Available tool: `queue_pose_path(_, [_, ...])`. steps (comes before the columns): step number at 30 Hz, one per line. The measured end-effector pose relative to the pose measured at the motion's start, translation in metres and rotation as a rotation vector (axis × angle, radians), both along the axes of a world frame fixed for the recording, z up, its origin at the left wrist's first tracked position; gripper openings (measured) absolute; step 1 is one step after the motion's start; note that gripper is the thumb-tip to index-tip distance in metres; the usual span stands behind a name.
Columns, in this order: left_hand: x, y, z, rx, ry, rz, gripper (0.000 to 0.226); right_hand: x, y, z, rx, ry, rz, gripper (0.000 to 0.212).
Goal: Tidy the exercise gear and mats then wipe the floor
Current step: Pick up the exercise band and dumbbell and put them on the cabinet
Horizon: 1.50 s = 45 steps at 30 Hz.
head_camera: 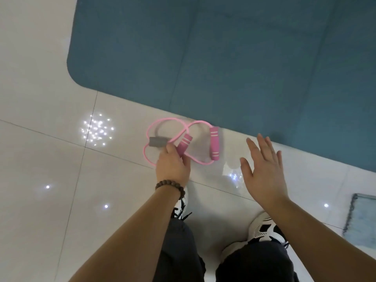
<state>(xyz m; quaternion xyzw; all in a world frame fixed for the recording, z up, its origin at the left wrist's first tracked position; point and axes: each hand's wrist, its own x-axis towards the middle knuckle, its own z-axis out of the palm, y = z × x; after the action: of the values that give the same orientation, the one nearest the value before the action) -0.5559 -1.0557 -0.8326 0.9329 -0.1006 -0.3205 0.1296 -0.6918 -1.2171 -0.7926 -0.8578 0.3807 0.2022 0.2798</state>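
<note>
On the glossy white tiled floor (pixel 50 159), just beside the near edge of a teal exercise mat (pixel 223 58), lies a pink figure-eight resistance band (pixel 162 124) with a grey centre sleeve (pixel 157 142) and two pink foam handles. The left hand (pixel 173 165) reaches down onto the band; its fingers (pixel 186 162) are curled around the nearer handle (pixel 183 144), the thumb lying close to the grey sleeve. Whether the band is raised off the floor or resting on it cannot be told. The second handle (pixel 214 143) lies free, just short of the mat edge, touched by neither hand.

The right hand (pixel 264 171) hovers palm down to the right of the band, well apart from it. Its fingers (pixel 262 145) are straight and spread, the thumb out to the side; it holds and touches nothing.

A dark beaded bracelet (pixel 171 187) sits on the left wrist. Below the arms, dark trousers (pixel 254 261) and white-and-black trainers (pixel 264 231) are visible. A pale blue cloth (pixel 362 216) with a dark fringe lies on the floor at the right edge of view. Ceiling lights reflect off the tiles.
</note>
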Motion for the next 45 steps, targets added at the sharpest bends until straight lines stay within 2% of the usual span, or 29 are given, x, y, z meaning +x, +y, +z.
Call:
queue_pose_path(2, [-0.009,-0.025,0.009,-0.106,0.070,0.058,0.023,0.002,-0.005,0.005,0.006,-0.013,-0.025,0.052])
queue_pose_path(6, [-0.027,-0.071,-0.001,-0.149,0.118,0.104,0.028,-0.002,-0.017,0.008,0.014,-0.006,-0.050,0.052])
queue_pose_path(11, [-0.044,-0.101,-0.028,0.017,0.031,0.059,0.069,-0.015,-0.031,0.000,0.026,-0.036,-0.110,0.052])
queue_pose_path(13, [-0.046,-0.103,-0.036,0.054,-0.007,0.068,0.074,-0.021,-0.036,-0.004,0.030,-0.047,-0.125,0.052])
queue_pose_path(17, [-0.043,-0.100,-0.041,-0.002,0.046,0.136,0.058,-0.031,-0.044,-0.009,0.035,-0.069,-0.144,0.051])
queue_pose_path(21, [-0.043,-0.099,-0.013,-0.053,0.025,0.110,0.042,-0.034,-0.052,-0.002,0.039,-0.054,-0.158,0.051])
queue_pose_path(28, [-0.045,-0.112,0.112,-0.156,-0.002,-0.024,0.039,-0.041,-0.063,0.078,0.009,-0.104,-0.224,0.053])
queue_pose_path(38, [-0.054,-0.153,0.363,-0.221,0.031,-0.389,0.037,-0.064,-0.066,0.309,-0.073,-0.142,-0.431,0.052])
queue_pose_path(45, [-0.056,-0.173,0.510,-0.329,0.036,-0.594,0.037,-0.112,-0.046,0.455,-0.207,-0.185,-0.645,0.052])
